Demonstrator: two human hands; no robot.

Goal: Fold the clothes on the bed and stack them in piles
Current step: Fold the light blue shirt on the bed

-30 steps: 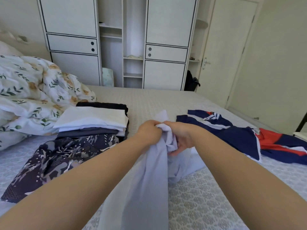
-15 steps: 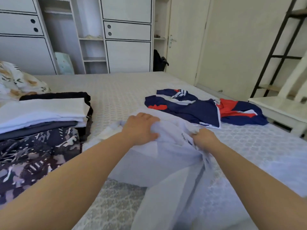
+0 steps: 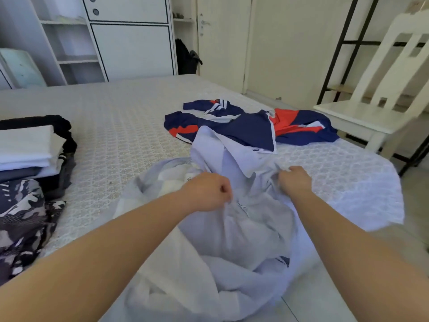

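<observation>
Both hands grip crumpled pale blue shirt (image 3: 246,219) on near edge of bed (image 3: 130,126): left hand (image 3: 206,191) fisted on fabric, right hand (image 3: 296,180) clutching fold. Navy-red jacket (image 3: 253,126) beyond; folded pile (image 3: 30,149) left.

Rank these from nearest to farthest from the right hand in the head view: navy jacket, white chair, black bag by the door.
1. Navy jacket, on the bed just beyond the right hand.
2. White chair, right of the bed.
3. Black bag, far, by the door.
</observation>
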